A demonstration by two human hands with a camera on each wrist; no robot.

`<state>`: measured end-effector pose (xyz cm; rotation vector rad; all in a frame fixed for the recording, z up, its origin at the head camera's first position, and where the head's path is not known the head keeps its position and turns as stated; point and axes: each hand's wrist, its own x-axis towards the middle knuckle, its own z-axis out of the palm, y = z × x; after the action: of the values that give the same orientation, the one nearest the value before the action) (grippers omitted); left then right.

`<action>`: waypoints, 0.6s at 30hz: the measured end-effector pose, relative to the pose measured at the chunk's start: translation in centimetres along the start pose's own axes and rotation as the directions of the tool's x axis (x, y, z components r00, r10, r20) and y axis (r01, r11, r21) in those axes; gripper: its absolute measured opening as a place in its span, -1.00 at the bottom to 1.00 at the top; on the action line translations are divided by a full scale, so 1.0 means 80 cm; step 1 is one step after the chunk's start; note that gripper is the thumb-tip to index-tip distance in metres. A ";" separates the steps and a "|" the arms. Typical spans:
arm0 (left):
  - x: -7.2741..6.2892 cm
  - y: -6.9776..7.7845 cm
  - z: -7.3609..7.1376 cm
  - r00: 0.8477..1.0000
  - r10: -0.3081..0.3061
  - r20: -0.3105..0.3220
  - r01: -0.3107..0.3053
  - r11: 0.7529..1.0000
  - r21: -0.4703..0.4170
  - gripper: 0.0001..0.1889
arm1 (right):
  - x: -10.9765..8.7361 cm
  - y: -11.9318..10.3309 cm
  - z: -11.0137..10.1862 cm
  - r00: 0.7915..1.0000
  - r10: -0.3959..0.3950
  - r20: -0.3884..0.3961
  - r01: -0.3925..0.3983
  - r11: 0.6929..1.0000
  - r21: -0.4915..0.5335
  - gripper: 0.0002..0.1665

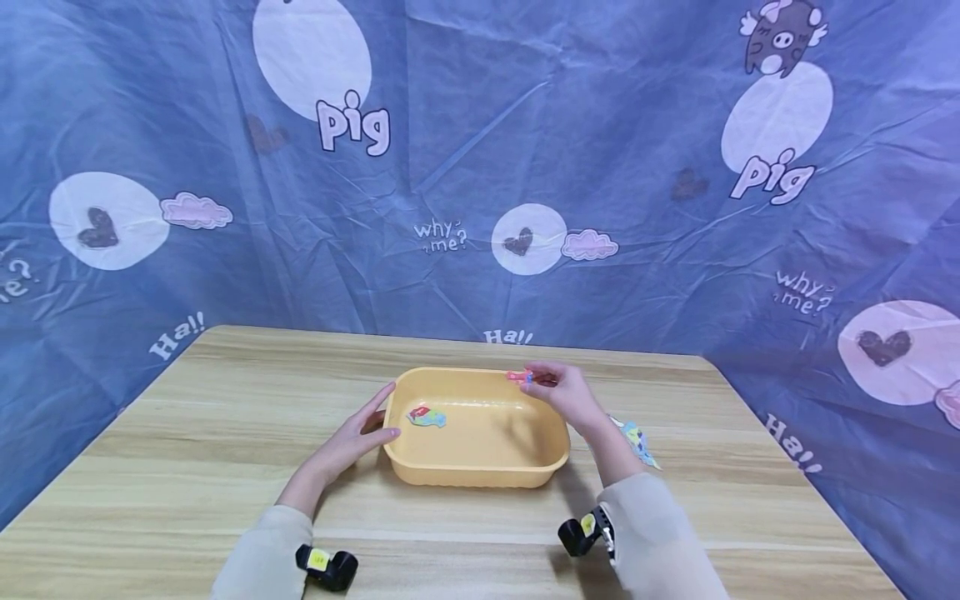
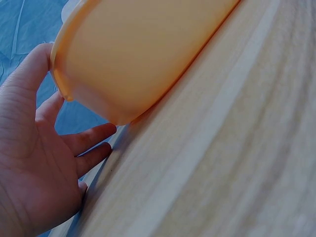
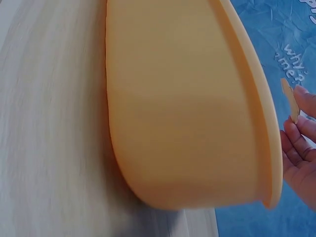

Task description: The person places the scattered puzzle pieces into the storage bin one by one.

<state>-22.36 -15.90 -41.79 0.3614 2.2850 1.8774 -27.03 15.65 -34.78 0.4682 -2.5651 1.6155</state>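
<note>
A yellow plastic basin point(image 1: 480, 477) stands on the table, and my left hand point(image 1: 349, 442) holds its left end. In the left wrist view the thumb lies at the rim, with other fingers near the outer wall. Over the basin's far right part, my right hand point(image 1: 566, 396) pinches a small flat pink, red and blue piece point(image 1: 517, 377). Its thin, wood-coloured edge shows in the right wrist view, where the flat piece point(image 3: 290, 101) sits between thumb and fingers. Inside the basin at the left lies a colourful flat piece point(image 1: 427, 417), green, blue and red.
Another flat piece point(image 1: 636, 440), light blue and yellow, lies on the wood-grain table point(image 1: 225, 467) right of the basin, partly behind the right forearm. A blue printed cloth point(image 1: 480, 167) hangs behind the table. Each sleeve carries a black wrist camera point(image 1: 330, 568).
</note>
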 end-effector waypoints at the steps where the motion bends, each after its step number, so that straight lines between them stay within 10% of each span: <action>1: 0.000 0.000 0.000 1.000 0.001 0.000 -0.001 1.000 0.001 -0.29 | 0.001 -0.001 0.002 1.000 -0.001 -0.003 0.001 1.000 0.005 -0.56; 18: 0.002 -0.003 0.001 1.000 -0.003 -0.002 0.003 1.000 -0.005 -0.29 | 0.016 -0.010 0.031 0.999 0.035 -0.023 -0.034 0.998 0.053 -0.55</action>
<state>-22.52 -15.82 -42.06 0.3559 2.2802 1.8827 -27.81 12.81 -34.90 0.4076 -2.5330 1.6926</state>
